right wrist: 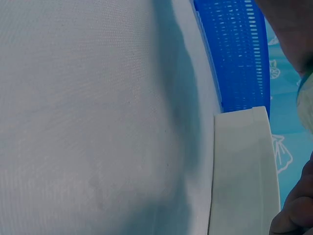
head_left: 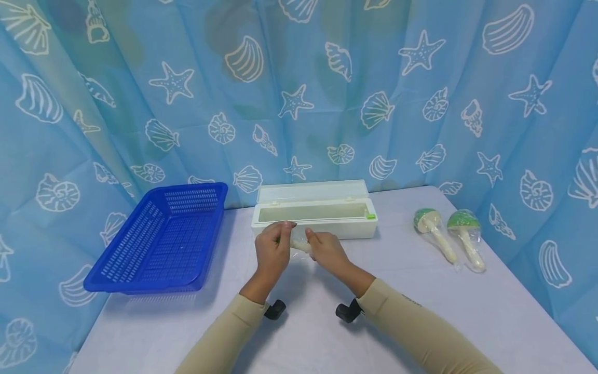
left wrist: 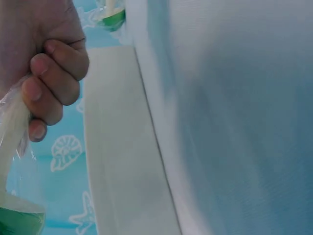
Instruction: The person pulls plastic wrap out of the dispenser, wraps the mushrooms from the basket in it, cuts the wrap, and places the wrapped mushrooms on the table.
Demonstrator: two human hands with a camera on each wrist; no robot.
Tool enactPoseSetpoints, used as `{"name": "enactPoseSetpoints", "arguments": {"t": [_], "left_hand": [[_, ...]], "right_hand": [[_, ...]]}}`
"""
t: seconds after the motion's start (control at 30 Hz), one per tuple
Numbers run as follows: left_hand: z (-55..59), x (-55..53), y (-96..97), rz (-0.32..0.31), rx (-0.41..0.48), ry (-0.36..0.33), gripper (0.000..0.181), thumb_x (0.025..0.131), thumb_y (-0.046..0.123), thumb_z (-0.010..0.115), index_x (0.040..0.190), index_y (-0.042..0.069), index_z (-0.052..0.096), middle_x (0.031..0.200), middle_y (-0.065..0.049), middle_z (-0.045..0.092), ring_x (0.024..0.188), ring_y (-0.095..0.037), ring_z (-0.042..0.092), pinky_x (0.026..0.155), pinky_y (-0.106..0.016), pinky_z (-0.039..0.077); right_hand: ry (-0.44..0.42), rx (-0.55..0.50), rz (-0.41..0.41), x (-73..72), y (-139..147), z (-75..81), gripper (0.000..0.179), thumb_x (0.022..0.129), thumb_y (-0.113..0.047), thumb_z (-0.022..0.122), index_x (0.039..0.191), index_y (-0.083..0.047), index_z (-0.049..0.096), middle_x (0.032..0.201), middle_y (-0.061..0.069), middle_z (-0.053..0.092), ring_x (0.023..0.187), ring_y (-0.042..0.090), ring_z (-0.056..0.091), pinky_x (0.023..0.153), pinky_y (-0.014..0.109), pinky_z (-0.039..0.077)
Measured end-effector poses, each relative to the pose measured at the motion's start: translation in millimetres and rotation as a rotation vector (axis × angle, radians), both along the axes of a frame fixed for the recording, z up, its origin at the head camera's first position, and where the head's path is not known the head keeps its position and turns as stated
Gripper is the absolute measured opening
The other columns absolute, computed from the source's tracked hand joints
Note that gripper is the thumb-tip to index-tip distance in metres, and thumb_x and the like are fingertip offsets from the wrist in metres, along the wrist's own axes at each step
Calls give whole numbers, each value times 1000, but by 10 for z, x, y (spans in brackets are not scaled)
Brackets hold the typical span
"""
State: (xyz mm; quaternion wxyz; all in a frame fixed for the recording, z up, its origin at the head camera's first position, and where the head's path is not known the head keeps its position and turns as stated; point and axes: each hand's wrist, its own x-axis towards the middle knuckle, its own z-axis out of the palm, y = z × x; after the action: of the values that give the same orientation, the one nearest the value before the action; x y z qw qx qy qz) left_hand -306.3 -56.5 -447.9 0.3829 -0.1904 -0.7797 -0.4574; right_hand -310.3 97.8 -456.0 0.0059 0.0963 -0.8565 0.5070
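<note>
Both hands hold one mushroom-shaped object with a pale stem, wrapped in clear film, just in front of a long white box. My left hand curls its fingers round the cap end, hiding most of it. The stem's far end is gripped by my right hand. In the left wrist view, the green cap shows at the lower left, and the right hand's curled fingers close on the film and stem. Part of the cap appears at the right wrist view's edge.
The long white box, its lid raised, has a small green slider at its right end. A blue perforated basket stands at left. Two similar wrapped mushrooms lie at right. A blue patterned curtain hangs behind the table.
</note>
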Motion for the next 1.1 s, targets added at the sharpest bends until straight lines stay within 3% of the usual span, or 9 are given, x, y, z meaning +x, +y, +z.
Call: {"name": "enactPoseSetpoints", "arguments": {"t": [0.2,0.43,0.6,0.7,0.83,1.0,1.1], "left_hand": [[42,20,-7,-18,24,-6,28,97,8,56,79,5,76,86,-3,73,84,-15,69,68,-35,56],[107,-18,-66,-61,106,38,22,95,6,62,78,2,76,82,-6,73,76,-19,70,61,-33,55],[102,1,-61,-141,217,-49,27,97,-1,51,85,-1,76,89,-12,73,78,-27,68,63,-32,54],[92,21,-58,-170,180,-107,32,100,5,45,91,1,75,96,-10,73,87,-24,68,73,-33,54],[74,30,-62,-159,126,-102,35,103,9,42,92,1,75,94,-8,73,92,-22,68,82,-40,53],[71,12,-88,-116,179,-85,36,101,0,44,84,1,76,88,-11,73,86,-26,69,78,-44,54],[124,16,-117,-134,172,-82,34,98,-6,45,82,-4,75,86,-16,72,83,-31,69,73,-42,55]], "right_hand": [[2,19,12,-4,0,-26,54,104,-40,40,66,-8,61,52,0,55,46,15,47,45,27,35],[-76,16,144,29,44,-1,65,102,-51,36,79,-1,70,56,3,59,48,17,54,47,30,42],[-124,48,161,28,67,-31,77,101,-58,26,82,4,67,58,3,56,50,15,50,48,27,38],[-125,67,141,38,66,-44,74,103,-56,23,87,3,66,62,4,56,54,16,49,49,27,37],[-136,68,144,58,59,-40,68,104,-51,24,89,1,64,66,6,56,56,18,50,50,29,38],[-102,78,169,42,59,-65,72,104,-54,22,82,-1,64,63,4,56,54,17,50,49,28,38],[-108,31,246,10,97,-78,75,104,-54,20,80,1,66,61,4,57,53,15,52,50,29,43]]}}
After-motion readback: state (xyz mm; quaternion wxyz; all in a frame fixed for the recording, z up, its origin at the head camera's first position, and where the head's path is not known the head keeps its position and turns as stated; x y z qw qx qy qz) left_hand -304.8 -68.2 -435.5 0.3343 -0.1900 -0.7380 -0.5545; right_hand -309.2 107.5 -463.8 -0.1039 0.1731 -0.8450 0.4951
